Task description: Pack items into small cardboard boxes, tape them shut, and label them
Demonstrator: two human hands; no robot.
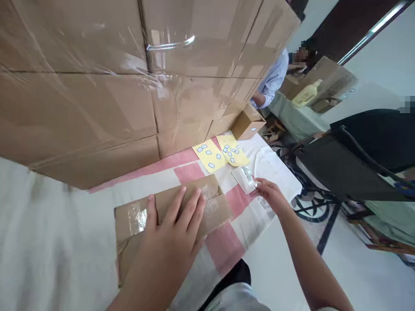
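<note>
My left hand (175, 235) lies with spread fingers on top of a taped cardboard box (215, 211), which rests flat on the cloth-covered table. Clear tape shines on both ends of the box. To the right, my right hand (267, 192) has its fingers closed at the edge of a small white object (241, 179) with a clear, shiny part, possibly a tape dispenser. Its exact kind is too small to make out. Just beyond lie two yellow sheets (207, 162) bearing several small white stickers with dark outlines.
A tall stack of plastic-wrapped cartons (97, 108) stands along the back. At its right end sits a small brown box (248, 123) with a sticker. A person's sleeve (277, 77) shows behind it. A dark chair (363, 151) stands on the right, near a yellow bottle (306, 94).
</note>
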